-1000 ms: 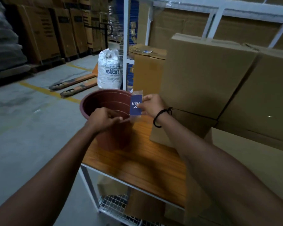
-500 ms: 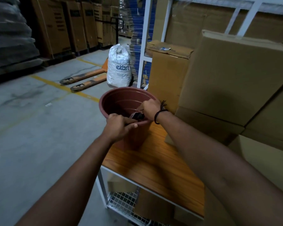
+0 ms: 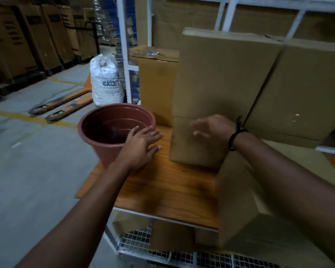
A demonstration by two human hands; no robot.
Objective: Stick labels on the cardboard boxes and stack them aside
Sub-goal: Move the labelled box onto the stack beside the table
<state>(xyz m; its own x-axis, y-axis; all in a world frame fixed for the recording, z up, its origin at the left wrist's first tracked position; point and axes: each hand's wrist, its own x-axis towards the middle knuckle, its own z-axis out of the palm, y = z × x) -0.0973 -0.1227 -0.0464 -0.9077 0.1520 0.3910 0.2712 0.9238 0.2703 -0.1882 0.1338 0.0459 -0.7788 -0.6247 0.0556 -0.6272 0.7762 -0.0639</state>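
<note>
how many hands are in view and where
2: the left hand is at the brown plastic tub's near rim; the right hand is in front of a cardboard box.

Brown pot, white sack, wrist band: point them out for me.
Brown pot (image 3: 104,149): head view, outer wall.
White sack (image 3: 106,82): head view, printed front.
Wrist band (image 3: 232,139): head view, strap on right wrist.
</note>
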